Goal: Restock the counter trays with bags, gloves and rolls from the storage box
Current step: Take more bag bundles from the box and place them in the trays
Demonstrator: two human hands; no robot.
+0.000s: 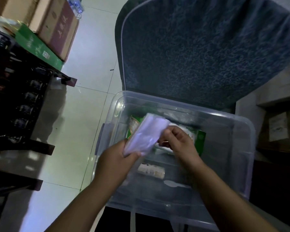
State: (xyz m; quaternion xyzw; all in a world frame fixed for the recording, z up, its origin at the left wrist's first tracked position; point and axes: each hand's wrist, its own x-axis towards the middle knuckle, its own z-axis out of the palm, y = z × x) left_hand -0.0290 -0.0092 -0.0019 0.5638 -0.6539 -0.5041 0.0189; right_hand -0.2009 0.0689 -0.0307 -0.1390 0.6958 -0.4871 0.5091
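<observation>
Forearms: both are reaching in from the bottom edge, bare, converging over the storage box [241, 148].
Left hand [114, 158]: it is clenching the lower end of a pale stack of plastic bags [147, 133], thumb on top, fingers under.
Right hand [177, 139]: it is curling against the stack's right edge; motion blur is hiding whether the fingertips are pinching the bags or only touching them.
Stack of plastic bags: it is tilting up and away from the left hand, hovering above the open box, not resting on anything.
Storage box: clear plastic, lidless, it is sitting in front of a chair [199, 47] with patterned blue upholstery; its near wall is running along the bottom of the view.
Inside the box: a green and white packet [200, 138] is lying flat under the hands, and a small printed roll [151, 170] is lying nearer the camera, apart from the packet.
Floor [84, 64]: glossy pale tiles are reflecting light along the left of the box.
Room, left: a dark shelving unit [15, 97] is standing with cardboard cartons [45, 22] and a green box [38, 47] stacked on top.
Room, right: dim brown cartons are sitting in shadow.
</observation>
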